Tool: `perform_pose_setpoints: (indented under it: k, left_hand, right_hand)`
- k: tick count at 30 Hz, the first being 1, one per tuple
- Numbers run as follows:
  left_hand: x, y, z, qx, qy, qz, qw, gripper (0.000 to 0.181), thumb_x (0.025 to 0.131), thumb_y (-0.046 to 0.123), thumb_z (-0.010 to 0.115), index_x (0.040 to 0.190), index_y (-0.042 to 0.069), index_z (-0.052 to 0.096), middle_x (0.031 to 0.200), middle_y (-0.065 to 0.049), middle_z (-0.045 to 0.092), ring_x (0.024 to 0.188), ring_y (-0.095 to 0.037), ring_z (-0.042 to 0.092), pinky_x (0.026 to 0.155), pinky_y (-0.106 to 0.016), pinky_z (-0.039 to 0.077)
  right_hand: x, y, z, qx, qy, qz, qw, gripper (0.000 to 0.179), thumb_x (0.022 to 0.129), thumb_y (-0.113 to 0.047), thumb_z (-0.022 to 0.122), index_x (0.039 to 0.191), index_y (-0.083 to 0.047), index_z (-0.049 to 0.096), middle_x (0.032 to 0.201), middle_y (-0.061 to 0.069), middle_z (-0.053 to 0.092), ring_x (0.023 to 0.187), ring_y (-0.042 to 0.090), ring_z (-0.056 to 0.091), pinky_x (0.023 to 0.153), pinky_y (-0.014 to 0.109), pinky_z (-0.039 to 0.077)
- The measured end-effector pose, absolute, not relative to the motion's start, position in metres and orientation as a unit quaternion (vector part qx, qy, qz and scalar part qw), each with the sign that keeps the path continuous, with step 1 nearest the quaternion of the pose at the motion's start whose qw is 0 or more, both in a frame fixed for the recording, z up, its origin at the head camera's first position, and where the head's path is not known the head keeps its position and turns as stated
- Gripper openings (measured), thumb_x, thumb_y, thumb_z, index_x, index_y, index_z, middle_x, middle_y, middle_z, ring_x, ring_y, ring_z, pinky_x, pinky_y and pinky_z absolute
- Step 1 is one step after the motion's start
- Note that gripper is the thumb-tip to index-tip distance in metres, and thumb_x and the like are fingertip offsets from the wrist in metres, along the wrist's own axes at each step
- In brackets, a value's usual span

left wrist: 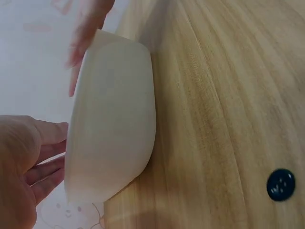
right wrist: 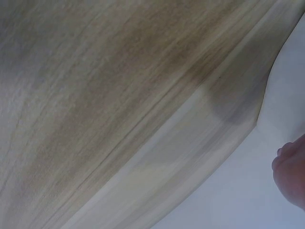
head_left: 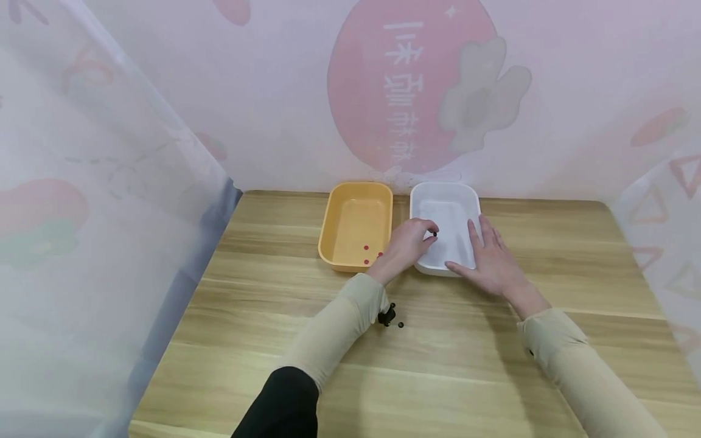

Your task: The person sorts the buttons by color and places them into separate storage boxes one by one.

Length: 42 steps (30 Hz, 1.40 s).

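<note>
My left hand [head_left: 408, 243] pinches a small black button [head_left: 435, 234] between thumb and fingertips, over the left side of the white tray [head_left: 446, 261]. On the opposite side, my right hand [head_left: 495, 267] rests at the tray's right rim with its fingers spread. Seen from the left wrist, the tray's outer wall [left wrist: 114, 114] hides the tips of some left fingers. A dark button with holes [left wrist: 281, 184] lies on the wood there. The right wrist view catches only part of the right hand [right wrist: 290, 169] at its edge.
A yellow tray [head_left: 356, 219] stands left of the white one, with several small red round pieces [head_left: 366, 247] near its front. On the wooden table [head_left: 438, 377], a black button [head_left: 401, 325] lies beside the left cuff. A printed cloth [head_left: 285, 121] hangs behind the trays.
</note>
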<state>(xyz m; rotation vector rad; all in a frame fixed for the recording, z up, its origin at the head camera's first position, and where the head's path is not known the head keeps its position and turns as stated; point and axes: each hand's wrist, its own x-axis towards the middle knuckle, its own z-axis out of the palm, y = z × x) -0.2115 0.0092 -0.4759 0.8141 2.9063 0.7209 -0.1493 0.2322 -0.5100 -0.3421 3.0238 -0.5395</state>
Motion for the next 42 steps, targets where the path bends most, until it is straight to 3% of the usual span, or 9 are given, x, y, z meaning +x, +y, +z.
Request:
perform_pose_setpoints:
  k: [7, 11, 18, 24, 30, 35, 39, 42]
  left_hand:
    - [-0.210, 0.011, -0.478, 0.257, 0.937, 0.236, 0.034, 0.025, 0.105, 0.022, 0.077, 0.126, 0.010, 0.081, 0.125, -0.004, 0.083, 0.116, -0.017, 0.076, 0.099, -0.032, 0.063]
    - [-0.204, 0.006, -0.477, 0.246, 0.938, 0.242, 0.045, 0.026, 0.105, 0.024, 0.078, 0.127, 0.011, 0.081, 0.127, -0.003, 0.083, 0.118, -0.018, 0.076, 0.101, -0.032, 0.063]
    - [-0.182, -0.015, -0.473, 0.288, 0.918, 0.273, 0.004, 0.024, 0.104, 0.022, 0.078, 0.125, 0.009, 0.081, 0.130, -0.005, 0.082, 0.128, -0.022, 0.075, 0.114, -0.036, 0.059]
    - [-0.156, -0.037, -0.466, 0.333, 0.890, 0.311, -0.009, 0.023, 0.101, 0.016, 0.081, 0.122, 0.005, 0.081, 0.125, -0.010, 0.083, 0.123, -0.026, 0.076, 0.113, -0.039, 0.060]
    - [-0.129, -0.060, -0.469, 0.363, 0.871, 0.331, 0.002, 0.022, 0.099, 0.011, 0.082, 0.119, 0.001, 0.081, 0.118, -0.012, 0.084, 0.115, -0.027, 0.077, 0.107, -0.040, 0.062]
    - [-0.111, -0.081, -0.473, 0.361, 0.879, 0.310, 0.028, 0.020, 0.099, 0.011, 0.082, 0.117, 0.002, 0.082, 0.110, -0.011, 0.082, 0.103, -0.023, 0.077, 0.094, -0.034, 0.065]
    - [-0.111, -0.100, -0.500, 0.369, 0.886, 0.276, 0.040, 0.018, 0.101, 0.014, 0.080, 0.116, 0.004, 0.083, 0.100, -0.005, 0.076, 0.091, -0.014, 0.069, 0.082, -0.026, 0.061]
    - [-0.110, -0.109, -0.509, 0.351, 0.896, 0.265, 0.065, 0.018, 0.100, 0.014, 0.081, 0.114, 0.004, 0.083, 0.095, -0.004, 0.073, 0.085, -0.011, 0.063, 0.077, -0.026, 0.057]
  right_hand:
    - [-0.150, 0.231, -0.509, -0.112, 0.979, -0.169, 0.033, 0.119, 0.102, -0.072, 0.060, 0.174, 0.005, 0.005, 0.181, 0.035, -0.003, 0.166, 0.061, 0.012, 0.138, 0.070, 0.016]
    - [-0.149, 0.229, -0.511, -0.111, 0.979, -0.167, 0.039, 0.120, 0.102, -0.074, 0.057, 0.174, 0.003, 0.002, 0.182, 0.034, -0.005, 0.167, 0.060, 0.010, 0.138, 0.069, 0.015]
    - [-0.145, 0.226, -0.507, -0.109, 0.978, -0.172, 0.043, 0.119, 0.102, -0.073, 0.058, 0.175, 0.003, 0.001, 0.182, 0.033, -0.006, 0.166, 0.062, 0.011, 0.138, 0.069, 0.015]
    - [-0.147, 0.226, -0.504, -0.108, 0.978, -0.170, 0.048, 0.119, 0.103, -0.073, 0.057, 0.174, 0.003, -0.001, 0.182, 0.034, -0.007, 0.167, 0.060, 0.008, 0.139, 0.068, 0.013]
    - [-0.146, 0.226, -0.505, -0.107, 0.978, -0.173, 0.050, 0.120, 0.103, -0.074, 0.057, 0.174, 0.002, -0.002, 0.182, 0.033, -0.008, 0.168, 0.058, 0.006, 0.140, 0.066, 0.011]
    - [-0.146, 0.227, -0.506, -0.105, 0.977, -0.179, 0.051, 0.121, 0.102, -0.074, 0.057, 0.175, 0.002, -0.003, 0.182, 0.032, -0.010, 0.169, 0.058, 0.004, 0.140, 0.066, 0.009]
    - [-0.146, 0.226, -0.506, -0.106, 0.977, -0.179, 0.054, 0.121, 0.103, -0.074, 0.057, 0.174, 0.002, -0.003, 0.182, 0.032, -0.011, 0.169, 0.058, 0.003, 0.140, 0.066, 0.007]
    - [-0.146, 0.226, -0.505, -0.108, 0.977, -0.177, 0.056, 0.120, 0.103, -0.074, 0.057, 0.174, 0.003, -0.003, 0.182, 0.033, -0.011, 0.169, 0.057, 0.002, 0.140, 0.065, 0.006]
